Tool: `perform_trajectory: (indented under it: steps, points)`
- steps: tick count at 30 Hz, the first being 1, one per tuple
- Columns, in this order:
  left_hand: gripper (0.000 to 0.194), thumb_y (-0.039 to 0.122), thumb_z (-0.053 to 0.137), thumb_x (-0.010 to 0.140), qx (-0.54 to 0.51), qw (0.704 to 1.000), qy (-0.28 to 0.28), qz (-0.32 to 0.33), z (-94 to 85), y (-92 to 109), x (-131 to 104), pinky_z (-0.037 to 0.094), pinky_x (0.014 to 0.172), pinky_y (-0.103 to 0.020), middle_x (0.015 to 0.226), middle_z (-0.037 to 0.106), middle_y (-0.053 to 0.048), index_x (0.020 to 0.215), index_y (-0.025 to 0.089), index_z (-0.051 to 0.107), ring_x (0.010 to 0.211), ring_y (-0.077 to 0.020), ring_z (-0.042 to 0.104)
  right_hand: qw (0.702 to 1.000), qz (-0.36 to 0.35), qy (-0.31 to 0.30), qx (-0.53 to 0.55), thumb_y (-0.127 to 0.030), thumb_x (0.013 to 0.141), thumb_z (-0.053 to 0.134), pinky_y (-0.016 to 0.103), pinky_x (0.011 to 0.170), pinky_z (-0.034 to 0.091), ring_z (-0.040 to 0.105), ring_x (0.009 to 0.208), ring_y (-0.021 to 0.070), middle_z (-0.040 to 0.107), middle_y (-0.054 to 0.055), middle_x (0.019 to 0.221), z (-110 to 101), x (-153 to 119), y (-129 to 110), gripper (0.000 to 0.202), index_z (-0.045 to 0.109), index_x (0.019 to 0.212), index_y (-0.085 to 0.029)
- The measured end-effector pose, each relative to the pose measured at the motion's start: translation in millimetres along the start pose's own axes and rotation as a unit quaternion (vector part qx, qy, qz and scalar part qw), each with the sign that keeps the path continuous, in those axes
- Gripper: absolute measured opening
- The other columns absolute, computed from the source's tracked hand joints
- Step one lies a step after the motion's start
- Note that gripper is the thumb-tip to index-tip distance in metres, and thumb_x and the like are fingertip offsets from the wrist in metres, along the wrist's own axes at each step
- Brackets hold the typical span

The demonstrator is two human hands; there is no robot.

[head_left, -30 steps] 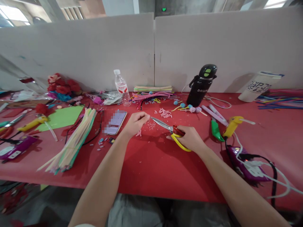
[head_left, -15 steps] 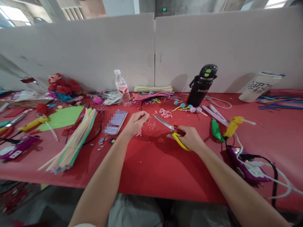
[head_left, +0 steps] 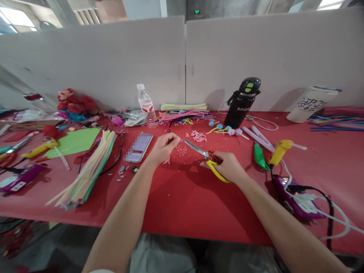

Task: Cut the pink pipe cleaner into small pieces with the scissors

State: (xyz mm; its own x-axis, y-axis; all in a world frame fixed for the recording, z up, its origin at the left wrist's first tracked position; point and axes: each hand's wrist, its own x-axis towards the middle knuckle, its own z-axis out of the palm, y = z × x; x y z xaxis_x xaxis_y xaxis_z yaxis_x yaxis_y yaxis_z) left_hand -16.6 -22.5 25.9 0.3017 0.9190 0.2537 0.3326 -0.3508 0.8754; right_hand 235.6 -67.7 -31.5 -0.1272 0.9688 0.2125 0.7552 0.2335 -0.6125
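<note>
My right hand (head_left: 227, 165) is wrapped round the scissors (head_left: 199, 149), which have yellow and red handles. Their blades look closed and point left toward my left hand (head_left: 165, 148). The fingertips of that left hand are pinched together close to the scissor tip; what they hold is too small to make out. Below and behind the fingers lie tiny pink scraps (head_left: 182, 150) on the red tabletop. A small heap of cut pink pieces (head_left: 198, 135) sits just beyond the blades.
A phone (head_left: 139, 148) and a bundle of pale fuzzy stems (head_left: 91, 170) lie to the left. At the back stand a water bottle (head_left: 147, 108) and a black flask (head_left: 241, 104). On the right are a yellow glue gun (head_left: 280, 152) and a purple power strip (head_left: 307, 208) with cables.
Both hands stay almost where they were. The scissor tip and the left fingertips have shifted only very slightly.
</note>
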Motion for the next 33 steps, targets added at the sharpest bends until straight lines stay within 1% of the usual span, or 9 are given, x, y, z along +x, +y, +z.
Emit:
perform_trajectory:
  steps: [2,5,13,20,27,33]
  points:
    - [0.027,0.039,0.051,0.085,0.003,1.000,0.000,0.002,0.1,0.7,-0.4,0.032,0.052,-0.022,0.059,0.045,0.002,0.074,0.015,0.055,0.054,-0.0083,0.042,1.000,-0.001,-0.002,0.000,-0.058,0.066,0.064,0.022,0.045,0.020,0.025,0.050,0.0084,0.033,-0.005,0.052,-0.1,0.0,-0.5,0.049,0.036,0.057,-0.019]
    - [0.026,0.039,0.051,0.085,0.005,1.000,-0.001,-0.013,0.6,1.1,-1.0,0.032,0.049,-0.021,0.059,0.045,0.002,0.074,0.015,0.054,0.050,-0.0077,0.042,1.000,-0.002,-0.008,0.001,-0.059,0.066,0.065,0.022,0.045,0.020,0.024,0.050,0.0083,0.031,-0.005,0.052,-0.7,0.2,-0.4,0.051,0.034,0.057,-0.019]
    - [0.023,0.038,0.052,0.084,0.005,1.000,0.000,-0.029,1.0,-1.1,0.1,0.034,0.045,-0.020,0.059,0.046,0.002,0.078,0.016,0.055,0.046,-0.0071,0.043,1.000,0.001,-0.010,-0.008,-0.063,0.065,0.064,0.021,0.044,0.018,0.022,0.051,0.0078,0.028,-0.006,0.052,-0.5,1.3,3.0,0.056,0.033,0.054,-0.018]
    - [0.023,0.038,0.053,0.083,0.027,1.000,0.008,-0.013,0.1,-4.2,0.2,0.035,0.047,-0.020,0.060,0.048,0.002,0.079,0.015,0.057,0.050,-0.0077,0.044,1.000,0.007,-0.018,0.012,-0.065,0.065,0.062,0.022,0.044,0.020,0.026,0.051,0.0082,0.031,-0.005,0.053,-1.5,0.6,-0.6,0.054,0.037,0.056,-0.019]
    - [0.025,0.037,0.053,0.083,0.046,0.999,0.011,0.017,-0.5,-5.6,2.0,0.033,0.052,-0.020,0.062,0.047,0.002,0.077,0.014,0.057,0.055,-0.0074,0.041,0.999,0.001,-0.030,0.013,-0.063,0.067,0.062,0.022,0.044,0.019,0.024,0.051,0.0082,0.029,-0.005,0.053,-1.4,-0.3,-0.9,0.053,0.033,0.057,-0.019]
    - [0.025,0.037,0.053,0.083,0.046,0.999,0.004,0.016,-0.3,-5.4,1.5,0.033,0.052,-0.021,0.063,0.048,0.001,0.078,0.014,0.058,0.056,-0.0081,0.040,0.999,-0.001,-0.035,0.012,-0.063,0.067,0.062,0.022,0.044,0.019,0.025,0.050,0.0080,0.029,-0.005,0.053,-0.9,-0.2,1.0,0.053,0.035,0.056,-0.019]
